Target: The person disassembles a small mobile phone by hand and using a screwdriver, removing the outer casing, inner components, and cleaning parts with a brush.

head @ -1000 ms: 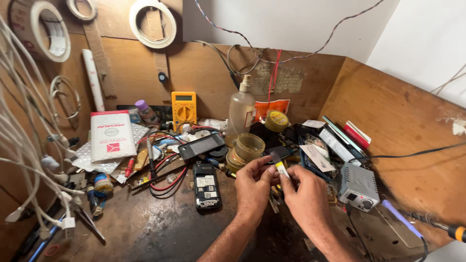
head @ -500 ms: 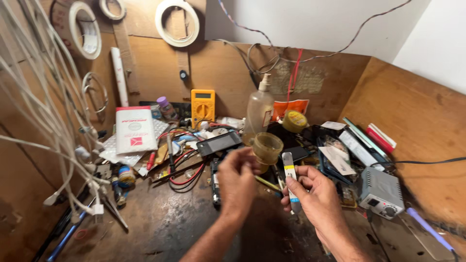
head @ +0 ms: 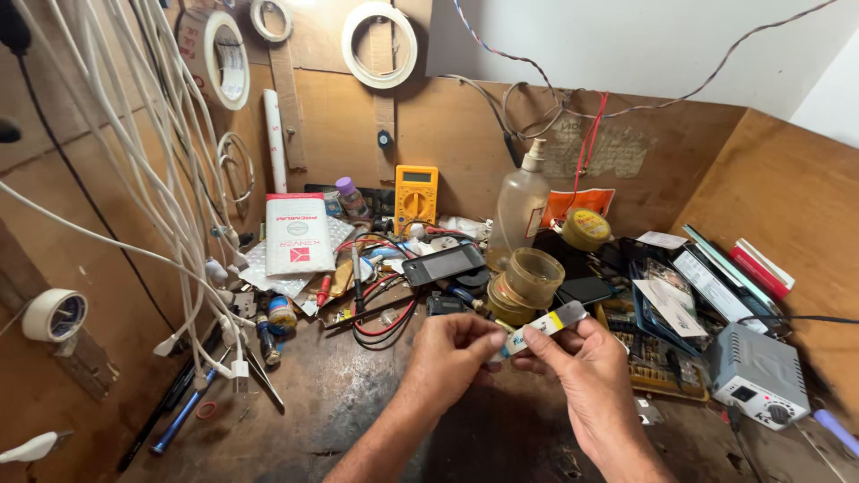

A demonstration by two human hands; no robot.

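- The left hand (head: 452,349) and right hand (head: 586,371) meet low over the middle of the tabletop (head: 358,420), both pinching one small tube (head: 537,329) (white and grey with a yellow band).
- Left fingers are curled shut on the tube's lower end; the right thumb and forefinger close on its upper half, the other fingers loosely bent.
- The tube's tip is hidden, so a cap cannot be made out.
- At 12 o'clock from the hands, just beyond the tube, sits a stack of tape rolls (head: 528,282).
- At 11 o'clock lies a dark phone (head: 443,263); further up stands a yellow multimeter (head: 416,193).
- At 3 o'clock sits a grey power supply box (head: 756,374).
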